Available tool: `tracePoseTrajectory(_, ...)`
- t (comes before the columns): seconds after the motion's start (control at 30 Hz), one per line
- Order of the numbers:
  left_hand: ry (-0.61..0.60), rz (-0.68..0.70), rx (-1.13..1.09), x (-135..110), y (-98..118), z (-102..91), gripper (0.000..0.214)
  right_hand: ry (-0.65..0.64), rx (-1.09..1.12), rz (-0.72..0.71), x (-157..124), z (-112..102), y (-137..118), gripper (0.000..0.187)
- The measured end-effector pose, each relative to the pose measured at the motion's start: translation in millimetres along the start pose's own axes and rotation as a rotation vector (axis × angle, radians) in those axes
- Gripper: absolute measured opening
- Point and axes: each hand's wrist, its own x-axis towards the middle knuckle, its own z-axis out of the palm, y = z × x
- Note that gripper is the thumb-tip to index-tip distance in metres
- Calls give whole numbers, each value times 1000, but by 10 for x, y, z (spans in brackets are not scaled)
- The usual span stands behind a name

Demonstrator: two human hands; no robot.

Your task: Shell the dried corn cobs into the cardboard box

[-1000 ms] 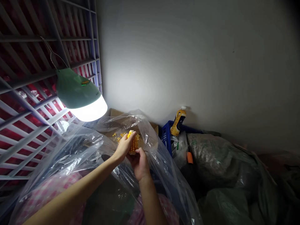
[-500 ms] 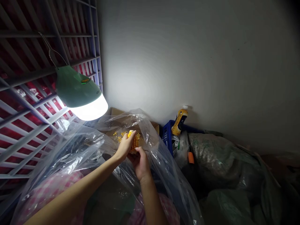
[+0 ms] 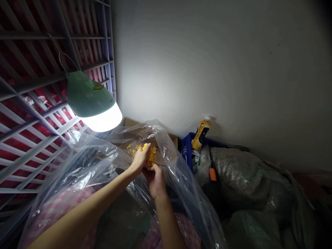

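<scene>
Both my hands grip one yellow corn cob [image 3: 150, 157] held upright over a clear plastic sheet [image 3: 85, 166]. My left hand [image 3: 140, 161] wraps the cob's upper part, thumb across the kernels. My right hand [image 3: 156, 181] closes round its lower end from below. Loose yellow kernels [image 3: 132, 149] lie on the plastic just behind the cob, over a cardboard box [image 3: 129, 122].
A green hanging lamp [image 3: 92, 102] glows at the left, in front of a barred window grille [image 3: 31, 90]. To the right stand a blue crate [image 3: 187, 150] with a yellow bottle [image 3: 201, 133], and dark filled sacks [image 3: 241, 173] along the wall.
The view has shifted slightly. My left hand has slid a little over the cob's top; both hands still hold it in the same place.
</scene>
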Motion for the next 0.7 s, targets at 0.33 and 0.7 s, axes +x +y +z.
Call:
tracePoseTrajectory(0.33,66,237,219,36,-17,-49,36,-34,-168,-18,11,0,-37,7)
tracePoseTrajectory(0.7,33,261,309,49,-14,-55,36,-7,-192,-11,32,10,-29,7)
